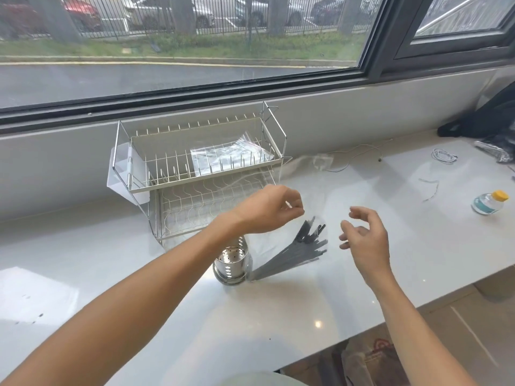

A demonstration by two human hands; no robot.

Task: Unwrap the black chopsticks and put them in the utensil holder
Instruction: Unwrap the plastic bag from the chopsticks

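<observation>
Head view: a person stands at a white table (111, 274) under a window, freeing a fan of black chopsticks (292, 253) from a clear plastic wrapper (295, 176); the left hand (270, 213) hangs above the steel utensil holder (232, 264), its grip pinched on an edge of the film, which streams up and away, blurred; the right hand (365, 240), on the far side of the chopsticks from the holder, has its fingers loosely spread and appears to hold nothing. The chopsticks lean with their lower ends on the table just beside the holder's base, upper ends splayed toward the right hand; whether film still covers them cannot be told. Behind the holder stands a two-tier wire dish rack (200, 168); a small bottle (489, 203) lies well off to the holder's right. The step likely calls for the right hand to gather the sticks into one bundle while the left draws the film clear; loose sticks may scatter otherwise.
</observation>
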